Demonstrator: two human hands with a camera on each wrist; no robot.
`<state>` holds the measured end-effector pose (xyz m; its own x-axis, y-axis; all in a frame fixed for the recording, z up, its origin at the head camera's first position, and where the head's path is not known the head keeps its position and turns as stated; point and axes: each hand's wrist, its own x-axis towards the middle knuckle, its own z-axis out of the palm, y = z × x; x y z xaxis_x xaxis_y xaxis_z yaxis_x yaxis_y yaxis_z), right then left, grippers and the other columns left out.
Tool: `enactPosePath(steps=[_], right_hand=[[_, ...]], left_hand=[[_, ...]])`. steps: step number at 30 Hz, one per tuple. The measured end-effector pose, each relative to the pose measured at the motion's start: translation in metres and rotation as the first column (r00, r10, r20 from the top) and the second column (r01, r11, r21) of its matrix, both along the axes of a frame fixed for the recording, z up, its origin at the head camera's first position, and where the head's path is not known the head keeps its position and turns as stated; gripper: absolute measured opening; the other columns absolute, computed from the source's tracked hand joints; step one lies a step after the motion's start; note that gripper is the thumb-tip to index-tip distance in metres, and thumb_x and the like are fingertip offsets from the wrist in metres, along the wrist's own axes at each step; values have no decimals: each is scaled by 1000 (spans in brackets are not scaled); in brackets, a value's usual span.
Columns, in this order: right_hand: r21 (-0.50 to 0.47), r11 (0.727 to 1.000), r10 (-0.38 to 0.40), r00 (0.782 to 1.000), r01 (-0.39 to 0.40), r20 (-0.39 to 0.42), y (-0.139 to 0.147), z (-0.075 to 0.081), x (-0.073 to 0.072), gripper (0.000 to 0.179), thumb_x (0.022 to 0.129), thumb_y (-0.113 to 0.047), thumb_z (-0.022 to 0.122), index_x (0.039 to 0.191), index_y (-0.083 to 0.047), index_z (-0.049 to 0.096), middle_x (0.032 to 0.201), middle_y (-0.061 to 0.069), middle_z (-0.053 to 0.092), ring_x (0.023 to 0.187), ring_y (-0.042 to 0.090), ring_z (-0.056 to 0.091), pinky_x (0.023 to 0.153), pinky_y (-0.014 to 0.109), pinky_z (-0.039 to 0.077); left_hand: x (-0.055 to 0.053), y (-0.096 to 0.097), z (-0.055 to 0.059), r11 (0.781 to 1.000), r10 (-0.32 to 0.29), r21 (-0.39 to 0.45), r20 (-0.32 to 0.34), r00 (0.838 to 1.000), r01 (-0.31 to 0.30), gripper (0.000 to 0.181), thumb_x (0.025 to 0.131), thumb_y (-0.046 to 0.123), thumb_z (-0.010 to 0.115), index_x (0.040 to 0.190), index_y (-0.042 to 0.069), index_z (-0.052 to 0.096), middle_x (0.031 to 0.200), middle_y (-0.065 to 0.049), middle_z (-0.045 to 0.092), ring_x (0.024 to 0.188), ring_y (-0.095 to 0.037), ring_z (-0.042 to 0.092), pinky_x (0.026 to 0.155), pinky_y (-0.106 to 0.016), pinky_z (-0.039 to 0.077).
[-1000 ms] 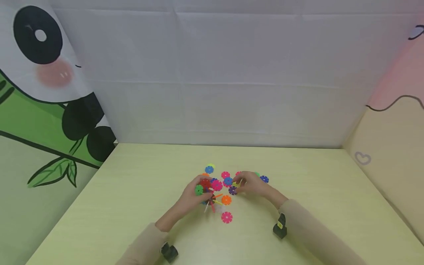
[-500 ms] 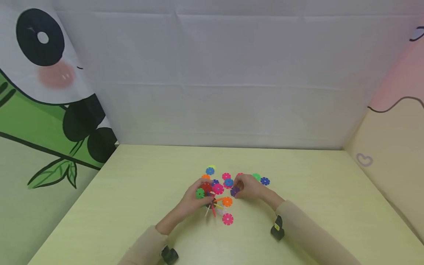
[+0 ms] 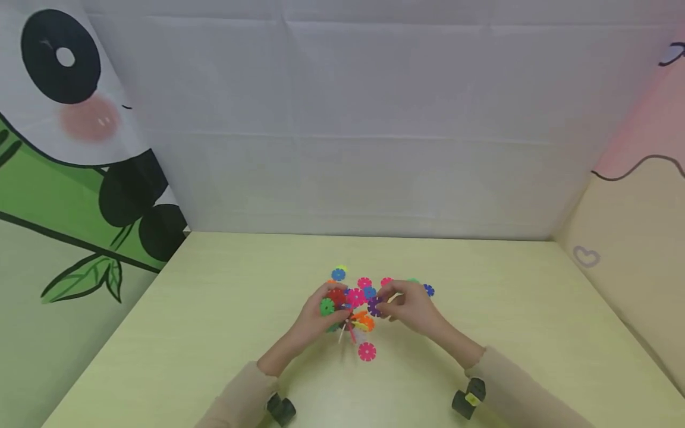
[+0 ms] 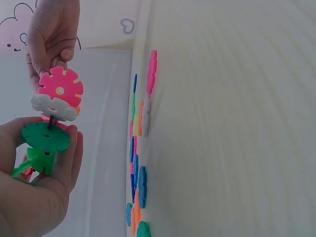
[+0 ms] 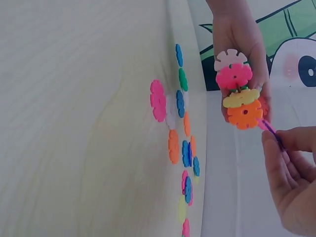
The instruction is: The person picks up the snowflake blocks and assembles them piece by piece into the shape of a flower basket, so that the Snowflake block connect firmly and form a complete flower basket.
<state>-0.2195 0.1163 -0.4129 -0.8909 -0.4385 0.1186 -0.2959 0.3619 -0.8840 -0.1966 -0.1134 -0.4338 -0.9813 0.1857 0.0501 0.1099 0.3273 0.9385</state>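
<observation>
My left hand [image 3: 314,314] grips a cluster of notched plastic snowflake discs slotted into one another. In the left wrist view a green disc [image 4: 47,137], a white disc [image 4: 53,107] and a pink disc [image 4: 61,86] stand out of that hand. The right wrist view shows the cluster's other side, with an orange disc [image 5: 245,112] and a yellow disc [image 5: 241,98]. Between thumb and fingers, my right hand [image 3: 416,304] pinches a purple disc [image 3: 374,307]. That disc is edge-on beside a pink disc's edge [image 5: 263,123]; whether they are slotted together I cannot tell.
Loose discs lie flat on the pale table [image 3: 160,333] under and behind the hands. Nearest the person is a pink disc [image 3: 367,352]; a blue disc [image 3: 338,274] lies at the back. A white wall [image 3: 342,131] stands behind, with printed side panels.
The right hand took the purple disc from the table and raised it to the cluster. My left hand has shifted slightly right, turning the cluster a little.
</observation>
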Motion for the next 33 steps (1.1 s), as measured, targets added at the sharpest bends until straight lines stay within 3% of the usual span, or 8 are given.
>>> enactPosePath(steps=[5,13,23,33], right_hand=[[-13,999,-39,999,39,-10,-4,4,10,16,88,-1,69,101,8,68,91,20,69,76,39,73,62,23,60],[17,998,-54,995,55,-81,-6,3,14,16,88,0,69,102,8,69,94,21,72,74,35,71,61,31,61],[27,998,-57,994,60,-92,-7,2,17,15,87,2,69,101,7,71,93,20,73,73,35,70,58,21,57],[60,998,-23,993,30,-115,-9,-2,17,18,88,-2,70,104,6,72,93,18,74,72,18,69,57,18,56]], left_hand=[[2,4,2,1000,-7,18,-15,1000,8,44,91,9,68,133,10,53,127,-12,60,123,-30,53,106,-56,46],[6,8,4,1000,-19,21,-91,996,21,42,91,4,67,131,6,54,123,-15,63,120,-31,55,107,-56,45],[8,7,0,1000,-13,7,-116,993,13,41,90,3,67,129,6,55,124,-14,63,120,-31,56,106,-53,47],[11,10,0,999,23,30,-98,995,-21,40,90,1,66,129,5,55,124,-13,63,118,-30,57,104,-50,50]])
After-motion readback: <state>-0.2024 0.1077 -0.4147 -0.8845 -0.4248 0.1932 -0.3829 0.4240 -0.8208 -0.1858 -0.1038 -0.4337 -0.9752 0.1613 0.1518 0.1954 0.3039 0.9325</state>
